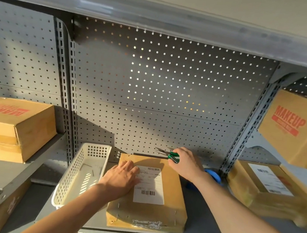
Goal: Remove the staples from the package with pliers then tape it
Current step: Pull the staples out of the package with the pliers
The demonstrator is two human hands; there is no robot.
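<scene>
A flat brown cardboard package [172,205] with a white shipping label lies on the grey shelf, with staples visible along its near edge. My left hand [121,179] rests flat on its left side, partly over the label. My right hand [186,162] hovers over the package's far right corner, closed around green-handled needle-nose pliers [168,155] whose jaws point left and stand slightly apart. A blue tape dispenser [214,175] sits just behind my right wrist, mostly hidden.
A white perforated plastic basket [89,164] stands left of the package with a few loose staples inside. Cardboard boxes [7,126] fill the left shelf, more boxes [269,185] sit at right, and others show below. A pegboard back wall [161,97] closes the shelf.
</scene>
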